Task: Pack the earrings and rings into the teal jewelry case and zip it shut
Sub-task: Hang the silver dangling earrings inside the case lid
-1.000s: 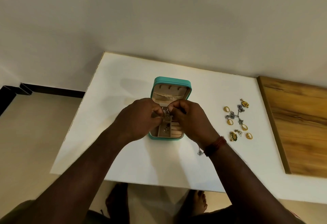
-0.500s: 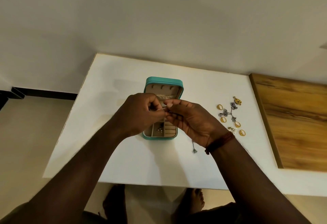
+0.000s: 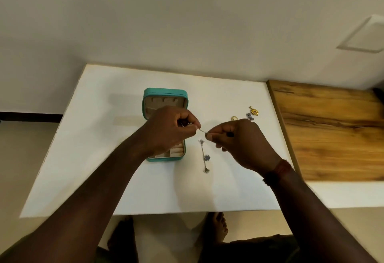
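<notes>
The teal jewelry case (image 3: 165, 94) lies open on the white table (image 3: 97, 154), its beige lining showing. My left hand (image 3: 166, 129) hovers over the case's right side, pinching one end of a thin silver chain earring (image 3: 202, 131). My right hand (image 3: 241, 142) pinches the other end, just right of the case. A long silver drop earring with a blue flower (image 3: 206, 157) lies on the table below the hands. A gold earring (image 3: 254, 111), a silver-blue piece (image 3: 250, 116) and a gold ring (image 3: 234, 118) peek out behind my right hand; the remaining pieces are hidden.
A wooden board (image 3: 332, 132) adjoins the table's right edge. A pale wall rises behind the table. My bare feet (image 3: 218, 227) show on the floor below the front edge.
My hands have drawn apart and shifted right, stretching the chain earring between them. The long drop earring is now fully exposed on the table. The camera view has shifted.
</notes>
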